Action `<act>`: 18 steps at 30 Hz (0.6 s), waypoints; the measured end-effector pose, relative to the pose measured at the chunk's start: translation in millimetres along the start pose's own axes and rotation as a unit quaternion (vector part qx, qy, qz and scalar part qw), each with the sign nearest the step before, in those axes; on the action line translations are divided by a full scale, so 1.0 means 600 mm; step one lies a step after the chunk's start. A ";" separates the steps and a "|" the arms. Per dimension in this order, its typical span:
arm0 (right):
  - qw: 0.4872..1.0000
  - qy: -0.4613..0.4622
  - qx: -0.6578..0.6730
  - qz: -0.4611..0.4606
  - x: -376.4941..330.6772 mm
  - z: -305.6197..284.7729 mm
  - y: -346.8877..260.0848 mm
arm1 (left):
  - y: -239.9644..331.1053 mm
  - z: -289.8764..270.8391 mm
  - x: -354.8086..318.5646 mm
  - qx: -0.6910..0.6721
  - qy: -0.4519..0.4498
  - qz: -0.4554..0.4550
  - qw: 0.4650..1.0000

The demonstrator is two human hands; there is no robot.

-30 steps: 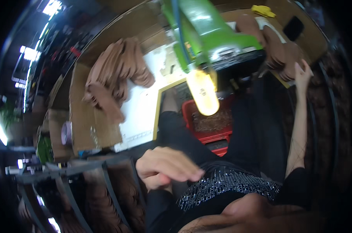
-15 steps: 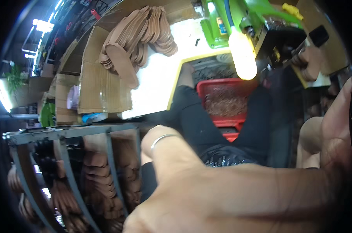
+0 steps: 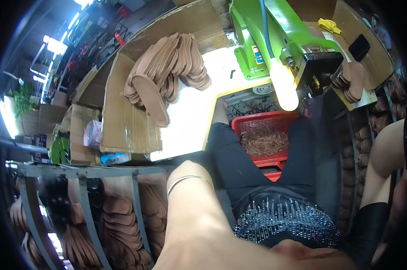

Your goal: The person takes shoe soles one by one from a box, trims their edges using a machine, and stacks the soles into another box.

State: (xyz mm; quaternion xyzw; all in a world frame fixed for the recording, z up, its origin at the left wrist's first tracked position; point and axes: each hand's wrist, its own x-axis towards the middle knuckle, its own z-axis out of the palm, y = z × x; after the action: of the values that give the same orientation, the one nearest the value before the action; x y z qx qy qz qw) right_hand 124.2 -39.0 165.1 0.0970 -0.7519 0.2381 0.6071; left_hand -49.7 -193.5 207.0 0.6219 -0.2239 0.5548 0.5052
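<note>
My left hand [image 3: 187,170], with a thin bangle at its wrist, reaches down beside the near end of a grey metal rack [image 3: 91,171]. Its fingers are hidden behind the wrist, so neither their pose nor anything in them shows. Tan sole-shaped pieces [image 3: 122,220] hang and lie in rows in the rack, close to that hand. More of them form a bunched stack [image 3: 169,63] on the bright white tabletop [image 3: 181,121], one leaning out at the front. At the right edge shows a bare bent limb [image 3: 387,144]; no right hand can be made out.
A green machine [image 3: 280,31] with a glowing lamp [image 3: 284,87] stands at the table's back. Between my knees sits a red basket [image 3: 257,119] of brown scraps. Cardboard walls [image 3: 127,117] border the table. At the right are a few soles [image 3: 354,83], a phone [image 3: 360,47] and yellow cloth [image 3: 329,25].
The table and machine sit lower in the picture. My left forearm, earlier slanting across from the lower right, now points more straight ahead, its hand still by the rack.
</note>
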 end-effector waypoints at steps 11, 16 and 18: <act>0.996 0.087 -0.015 0.005 0.004 0.061 -0.005 | 0.133 0.027 0.031 0.073 -0.068 -0.039 0.994; 0.995 0.090 0.000 0.041 0.006 0.086 -0.016 | 0.188 0.053 0.036 0.112 -0.057 -0.030 0.992; 0.996 0.082 -0.008 0.045 0.009 0.085 -0.020 | 0.200 0.055 0.033 0.123 -0.066 -0.013 0.990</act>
State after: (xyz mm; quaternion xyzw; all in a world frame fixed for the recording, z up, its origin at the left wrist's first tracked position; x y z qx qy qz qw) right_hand 84.3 -73.0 165.5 0.0380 -0.7048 0.2661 0.6565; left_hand -129.4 -263.3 274.5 0.7174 -0.1782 0.5294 0.4163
